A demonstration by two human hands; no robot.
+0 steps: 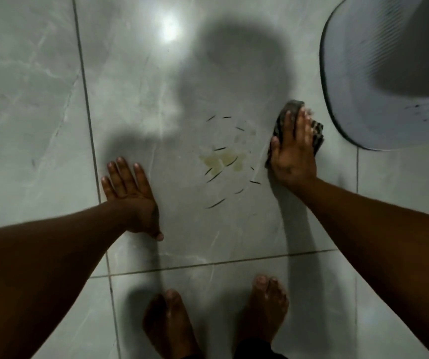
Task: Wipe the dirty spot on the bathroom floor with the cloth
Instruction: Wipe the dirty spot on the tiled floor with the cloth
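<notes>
We see open floor (pixel 40 99) left and ahead of the spot (pixel 223 159); a tub (pixel 379 73) blocks the right, our feet (pixel 267 307) the near side.

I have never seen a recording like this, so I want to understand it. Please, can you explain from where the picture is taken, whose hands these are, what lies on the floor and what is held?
There is no machine here. The one picture comes from a camera worn on a person's head, looking down at their own arms and bare feet. The floor is glossy pale grey tiles with dark joints. The left hand lies flat and open on the tile and holds nothing. The right hand presses a dark grey folded cloth onto the floor. Between the hands is the dirty spot: a yellowish wet stain with thin dark slivers scattered around it. The cloth is beside the stain, not on it. At upper right sits a rounded pale grey object; I cannot tell what it is.
</notes>
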